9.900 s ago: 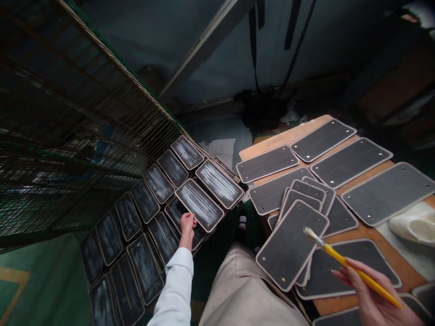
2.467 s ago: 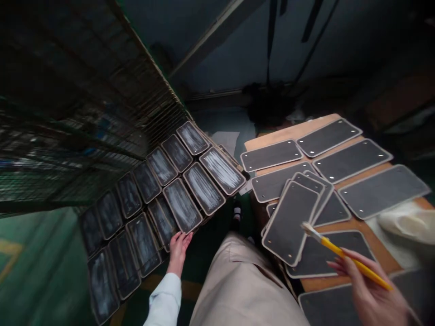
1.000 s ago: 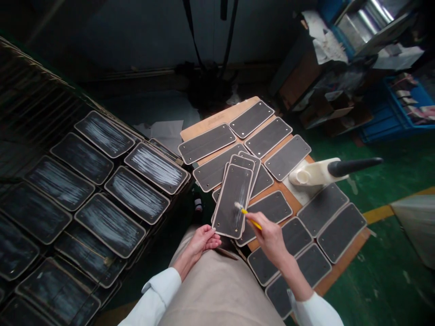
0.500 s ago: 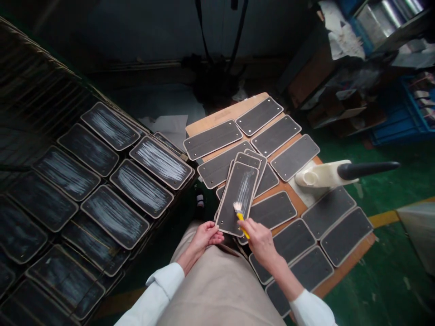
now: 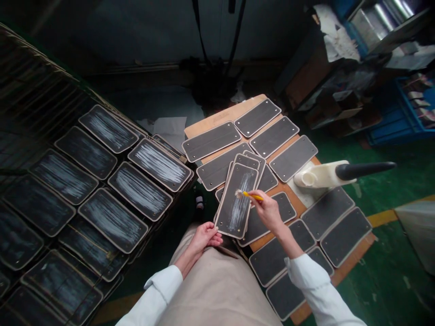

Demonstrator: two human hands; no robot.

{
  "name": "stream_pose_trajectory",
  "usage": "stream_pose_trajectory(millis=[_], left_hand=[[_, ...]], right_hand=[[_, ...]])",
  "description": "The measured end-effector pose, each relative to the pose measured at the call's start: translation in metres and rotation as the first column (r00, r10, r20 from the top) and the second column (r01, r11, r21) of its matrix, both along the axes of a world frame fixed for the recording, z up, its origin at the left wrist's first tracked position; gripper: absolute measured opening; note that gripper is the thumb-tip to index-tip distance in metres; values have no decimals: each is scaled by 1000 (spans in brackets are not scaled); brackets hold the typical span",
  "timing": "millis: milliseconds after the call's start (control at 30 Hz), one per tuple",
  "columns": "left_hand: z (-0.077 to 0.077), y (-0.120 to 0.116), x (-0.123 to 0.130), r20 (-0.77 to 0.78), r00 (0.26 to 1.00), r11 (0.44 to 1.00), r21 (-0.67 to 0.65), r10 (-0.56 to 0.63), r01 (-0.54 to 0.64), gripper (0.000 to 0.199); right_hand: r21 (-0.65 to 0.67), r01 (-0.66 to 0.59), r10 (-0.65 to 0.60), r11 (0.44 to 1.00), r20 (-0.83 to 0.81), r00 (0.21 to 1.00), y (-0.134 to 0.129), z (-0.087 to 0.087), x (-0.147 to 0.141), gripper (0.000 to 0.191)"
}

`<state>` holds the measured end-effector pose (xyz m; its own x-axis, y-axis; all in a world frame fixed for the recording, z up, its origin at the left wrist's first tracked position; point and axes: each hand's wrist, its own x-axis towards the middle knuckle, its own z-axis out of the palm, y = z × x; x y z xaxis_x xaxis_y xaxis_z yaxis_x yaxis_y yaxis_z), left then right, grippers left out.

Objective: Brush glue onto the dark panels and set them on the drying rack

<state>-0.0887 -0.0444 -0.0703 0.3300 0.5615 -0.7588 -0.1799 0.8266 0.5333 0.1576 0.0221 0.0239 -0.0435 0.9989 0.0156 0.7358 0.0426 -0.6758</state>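
Observation:
My right hand (image 5: 270, 211) grips a yellow-handled brush (image 5: 253, 196), its pale bristles touching a dark rectangular panel (image 5: 227, 199) with rounded corners and a light edge. White streaks run along the middle of that panel. Pinched between the fingers of my left hand (image 5: 205, 236) is the panel's near left corner. Underneath lie several similar panels in a loose, fanned stack. Other dark panels (image 5: 210, 141) without streaks are spread over a brown board (image 5: 224, 118) around the stack.
On the left, a rack (image 5: 44, 54) carries many panels (image 5: 113, 220) with white streaks. A cream container (image 5: 321, 174) with a black handle stands on the board's right side. A blue crate (image 5: 390, 131) and cluttered shelves occupy the far right, above a green floor (image 5: 401, 181).
The brush has moved up and slightly right across the panel, and its handle now points right. White streaks now reach nearer the panel's lower end. My left hand keeps its hold.

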Motion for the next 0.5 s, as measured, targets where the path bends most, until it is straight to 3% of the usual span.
stream_pose_trajectory(millis=[133, 267, 367, 500], left_hand=[[1, 2, 0, -27, 1000, 1000, 12, -2, 3, 23], [2, 3, -1, -27, 1000, 1000, 9, 4, -4, 24], [3, 3, -1, -24, 1000, 1000, -3, -1, 1, 25], [4, 4, -3, -16, 1000, 1000, -4, -24, 24, 22]], right_hand=[[182, -14, -22, 983, 196, 980, 36, 5, 1, 24], [206, -55, -19, 977, 343, 939, 48, 0, -6, 24], [106, -168, 102, 980, 457, 883, 26, -8, -19, 24], [-91, -327, 334, 941, 427, 841, -37, -7, -41, 27]])
